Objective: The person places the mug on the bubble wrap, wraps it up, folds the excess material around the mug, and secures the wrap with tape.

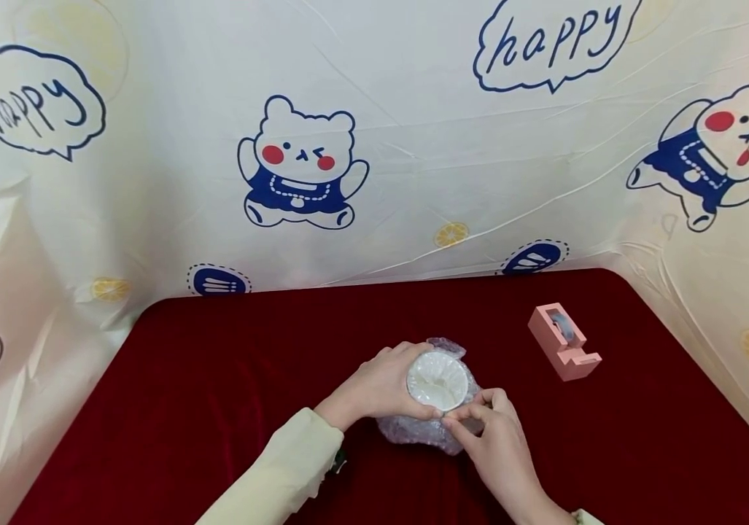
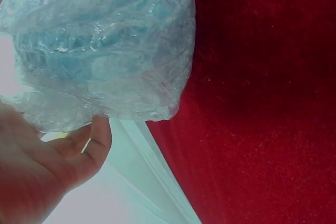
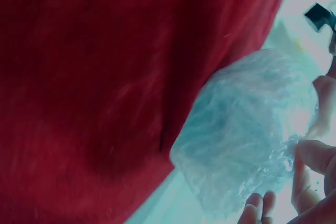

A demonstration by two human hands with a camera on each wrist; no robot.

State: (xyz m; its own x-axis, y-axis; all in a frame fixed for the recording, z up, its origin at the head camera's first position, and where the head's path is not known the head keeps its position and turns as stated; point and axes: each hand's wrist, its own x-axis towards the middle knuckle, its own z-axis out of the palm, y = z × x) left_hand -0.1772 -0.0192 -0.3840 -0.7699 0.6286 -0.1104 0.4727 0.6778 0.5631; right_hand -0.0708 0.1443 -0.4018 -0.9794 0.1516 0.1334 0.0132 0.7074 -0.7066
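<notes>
A bundle of clear bubble wrap (image 1: pixel 413 430) with a white round end (image 1: pixel 438 380) facing up is near the front of the red-covered table; what is wrapped inside cannot be told. My left hand (image 1: pixel 390 386) grips the bundle from the left, thumb and fingers curved around its white end. On the near right side, my right hand (image 1: pixel 495 441) pinches the wrap's edge between thumb and index finger, close to my left thumb. Shiny layered wrap (image 2: pixel 105 51) fills the upper left of the left wrist view. In the right wrist view, fingers (image 3: pixel 315 156) press at the crumpled wrap (image 3: pixel 247 129).
A pink tape dispenser (image 1: pixel 563 343) with a roll of tape stands on the right of the table. Dark red cloth (image 1: pixel 249 364) covers the tabletop. Behind it hangs a pale printed curtain (image 1: pixel 400 146) with bears and lettering.
</notes>
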